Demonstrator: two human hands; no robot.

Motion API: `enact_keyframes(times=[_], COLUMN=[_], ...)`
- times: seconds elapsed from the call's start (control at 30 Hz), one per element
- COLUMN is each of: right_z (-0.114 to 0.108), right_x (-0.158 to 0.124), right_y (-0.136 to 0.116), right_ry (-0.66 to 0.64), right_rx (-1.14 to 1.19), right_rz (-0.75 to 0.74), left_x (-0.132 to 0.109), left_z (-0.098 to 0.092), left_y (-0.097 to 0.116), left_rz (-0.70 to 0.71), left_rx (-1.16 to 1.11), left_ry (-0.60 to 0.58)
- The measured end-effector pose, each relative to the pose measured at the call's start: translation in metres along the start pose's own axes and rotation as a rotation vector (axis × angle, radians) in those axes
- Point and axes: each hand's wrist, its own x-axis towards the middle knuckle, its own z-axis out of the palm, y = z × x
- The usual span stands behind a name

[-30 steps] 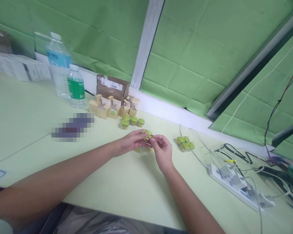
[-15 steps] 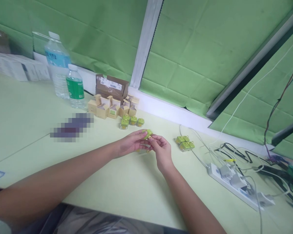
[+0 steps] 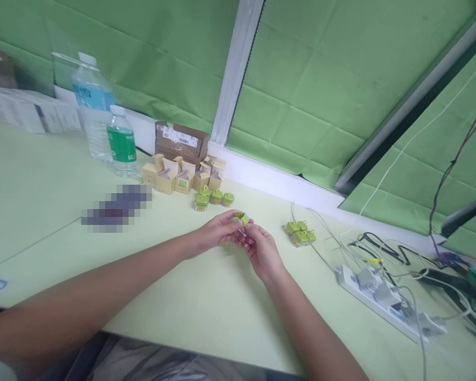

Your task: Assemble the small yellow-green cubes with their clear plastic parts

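Observation:
My left hand (image 3: 219,230) pinches a small green lid (image 3: 241,218) between thumb and fingers, its hollow side showing. My right hand (image 3: 261,246) is closed, with its fingertips against the lid's lower right edge; the yellow loop is hidden. Behind the fingers, a partly covered yellow and clear thing (image 3: 223,244) lies on the table. Several small clear boxes with green lids (image 3: 216,196) and yellow loops stand just beyond my hands. More green-lidded boxes (image 3: 300,233) form a tight group to the right.
Several opened small cartons (image 3: 166,180) stand before a brown cardboard box (image 3: 181,142). Two water bottles (image 3: 122,145) are at the back left, near a blurred dark patch (image 3: 117,208). A power strip (image 3: 376,301) with plugs and tangled cables (image 3: 384,248) occupies the right side.
The green lid has turned in my fingers, so its hollow inside shows instead of its top. My right fingers have shifted off the yellow loop to the lid's edge.

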Motion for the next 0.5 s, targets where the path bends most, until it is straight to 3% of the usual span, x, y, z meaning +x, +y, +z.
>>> enact_keyframes(times=[0.27,0.5], right_z=[-0.0011,-0.0057], right_x=[-0.0018,0.0026], right_y=[-0.0043,0.0006], right_ry=[-0.109,-0.073], right_rx=[0.014,0.062], right_rz=[-0.037,-0.01], left_x=[0.0048,0.0036], left_z=[-0.0053,-0.0067], left_y=[-0.0025,-0.0018], left_rz=[0.039,0.028], left_rx=[-0.098,-0.158], left_ry=[0.052,0.053])
